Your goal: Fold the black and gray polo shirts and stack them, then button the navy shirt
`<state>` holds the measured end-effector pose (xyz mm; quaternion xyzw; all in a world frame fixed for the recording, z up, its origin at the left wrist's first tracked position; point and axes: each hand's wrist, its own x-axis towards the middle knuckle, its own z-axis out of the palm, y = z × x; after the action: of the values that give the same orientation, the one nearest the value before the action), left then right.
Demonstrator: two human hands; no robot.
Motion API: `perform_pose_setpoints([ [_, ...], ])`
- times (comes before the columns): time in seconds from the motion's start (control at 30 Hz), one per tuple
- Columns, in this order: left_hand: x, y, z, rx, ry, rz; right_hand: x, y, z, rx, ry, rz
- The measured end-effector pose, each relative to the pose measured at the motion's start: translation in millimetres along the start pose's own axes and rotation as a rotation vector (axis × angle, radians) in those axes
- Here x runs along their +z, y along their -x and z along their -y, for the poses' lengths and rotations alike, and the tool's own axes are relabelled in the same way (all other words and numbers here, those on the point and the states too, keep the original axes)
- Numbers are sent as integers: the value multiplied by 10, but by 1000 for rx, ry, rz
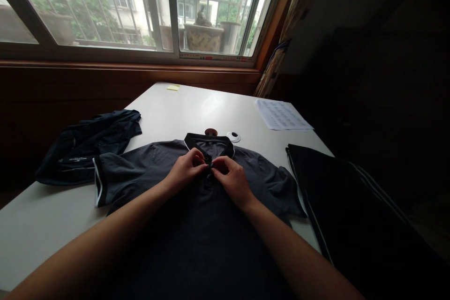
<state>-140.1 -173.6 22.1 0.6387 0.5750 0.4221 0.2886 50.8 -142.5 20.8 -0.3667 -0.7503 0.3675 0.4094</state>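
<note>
Left hand [187, 168] and right hand [233, 179] — each grip narrow — pinch the dark shirt [204, 220] at its placket [207, 184].

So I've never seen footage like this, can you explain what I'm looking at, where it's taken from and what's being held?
There's no machine here, just someone working bare-handed. The single picture comes from a camera worn on that person's head, looking forward and down. A dark short-sleeved shirt lies spread on a white table. The left hand and right hand pinch its front just below the collar. Around it are a dark garment on the left, dark fabric on the right, some papers and a yellow note.
</note>
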Motion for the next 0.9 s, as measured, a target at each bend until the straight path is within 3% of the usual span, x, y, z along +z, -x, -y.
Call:
perform_pose_setpoints([
  [0.9, 26, 16, 18, -59, 95, -4, -3, -11, -60, -31, -7, 33],
])
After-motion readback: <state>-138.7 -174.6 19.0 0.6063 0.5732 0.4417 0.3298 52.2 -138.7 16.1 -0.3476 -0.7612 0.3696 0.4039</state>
